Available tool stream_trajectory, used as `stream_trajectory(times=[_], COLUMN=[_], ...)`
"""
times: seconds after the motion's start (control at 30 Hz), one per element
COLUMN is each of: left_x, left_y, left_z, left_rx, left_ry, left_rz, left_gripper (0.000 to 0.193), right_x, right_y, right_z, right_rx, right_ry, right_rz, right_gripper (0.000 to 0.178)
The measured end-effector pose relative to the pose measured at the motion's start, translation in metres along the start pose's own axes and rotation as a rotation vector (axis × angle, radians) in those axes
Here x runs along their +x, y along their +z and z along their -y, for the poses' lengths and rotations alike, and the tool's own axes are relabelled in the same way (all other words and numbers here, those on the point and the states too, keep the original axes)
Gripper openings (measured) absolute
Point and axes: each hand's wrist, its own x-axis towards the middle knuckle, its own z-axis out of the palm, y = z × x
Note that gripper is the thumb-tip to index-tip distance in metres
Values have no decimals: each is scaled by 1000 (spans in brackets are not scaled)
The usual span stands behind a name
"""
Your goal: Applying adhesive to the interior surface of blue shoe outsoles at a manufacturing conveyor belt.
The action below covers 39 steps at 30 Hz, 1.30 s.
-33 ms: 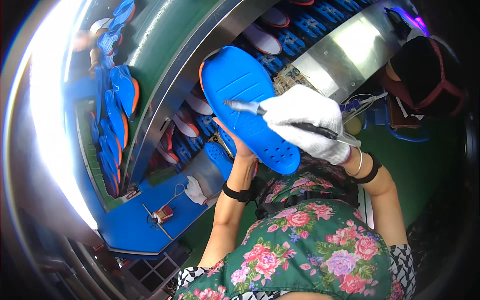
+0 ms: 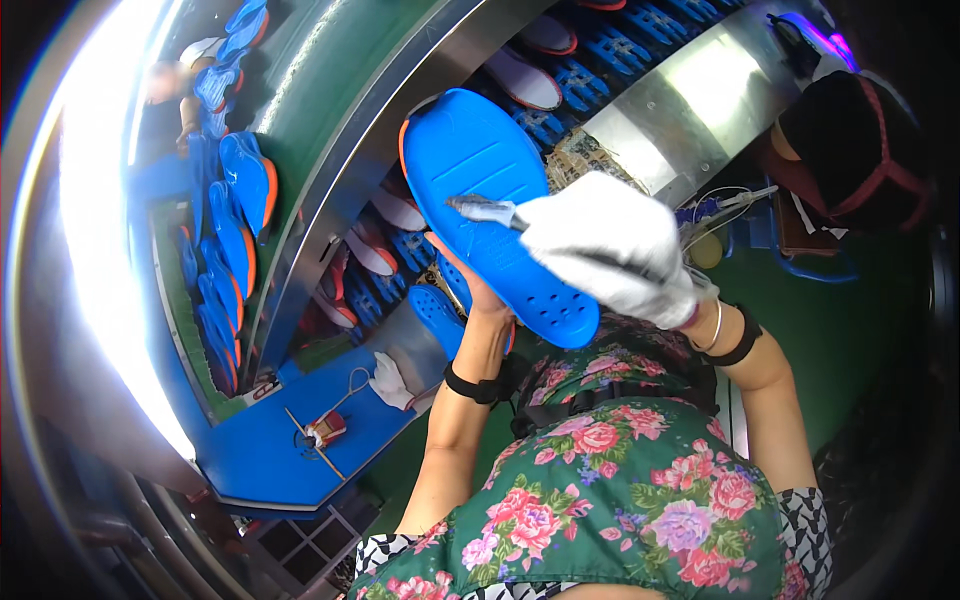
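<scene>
My left hand (image 2: 474,282), bare, grips a blue shoe sole (image 2: 475,150) from behind and below its left edge. Orange shows along the sole's far left rim, and a group of small holes pierces its near end. In a white glove, my right hand (image 2: 605,235) is closed on a pen-like tool (image 2: 486,210) with a dark tip. That tip is over the middle of the sole; whether it touches I cannot tell. Behind my left wrist, another blue sole (image 2: 433,312) with holes is partly hidden.
A metal rack edge (image 2: 345,150) curves past, with several blue and white soles beyond it. More blue and orange soles (image 2: 233,240) lie on the green surface at left. A blue bench (image 2: 265,450) carries a white glove (image 2: 390,382). Another person (image 2: 850,150) is at far right.
My right hand is smeared by motion now and has shifted slightly, with the tool's tip tilted a little. The sole and my left hand have hardly moved.
</scene>
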Motion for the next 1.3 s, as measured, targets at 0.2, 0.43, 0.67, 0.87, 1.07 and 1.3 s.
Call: stream_trajectory(times=[0.2,0.43,0.67,0.87,1.07,1.3], left_x=[6,28,41,51,88,58], left_y=[-1,21,34,37,-1,48], left_z=[-3,-10,-22,-29,-36,-37], left_rx=[7,-171,-285,-298,-306,-444], left_ry=[4,-70,45,144,212,160], left_rz=[76,562,594,590,821,564], left_gripper=[116,125,130,122,118,114], right_x=[-6,-13,-12,-14,-22,-26], right_y=[3,11,4,7,15,10], right_z=[6,10,9,2,8,6], right_rx=[215,-74,-82,230,-9,-62], right_ry=[15,-107,-79,200,-18,-49], right_rz=[82,73,60,-77,31,65], right_gripper=[21,25,28,21,26,30])
